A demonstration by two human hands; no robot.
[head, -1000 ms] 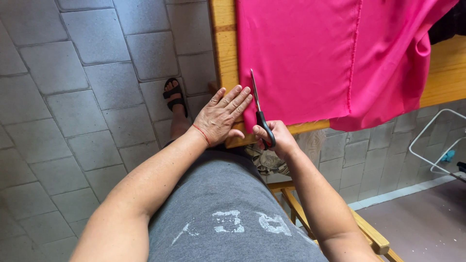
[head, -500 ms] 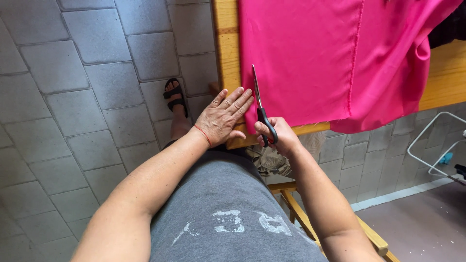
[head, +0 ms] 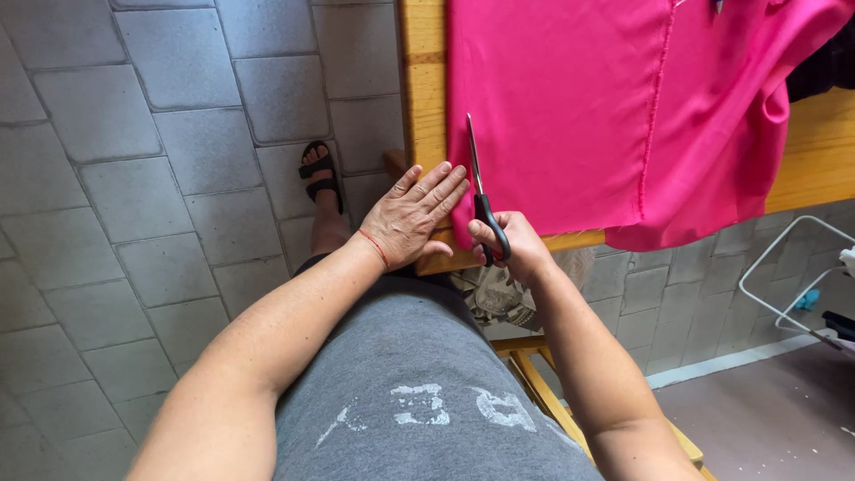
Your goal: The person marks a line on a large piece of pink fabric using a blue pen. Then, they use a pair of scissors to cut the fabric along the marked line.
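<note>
The right hand [head: 521, 249] is closed around the black handles of the scissors [head: 481, 200], whose blades point away from the body and lie along the near left edge of the pink cloth [head: 570, 116]. The left hand [head: 411, 216] lies open and flat, fingers spread, on the wooden table [head: 423, 98] just left of the blades, fingertips touching the cloth edge and holding nothing.
</note>
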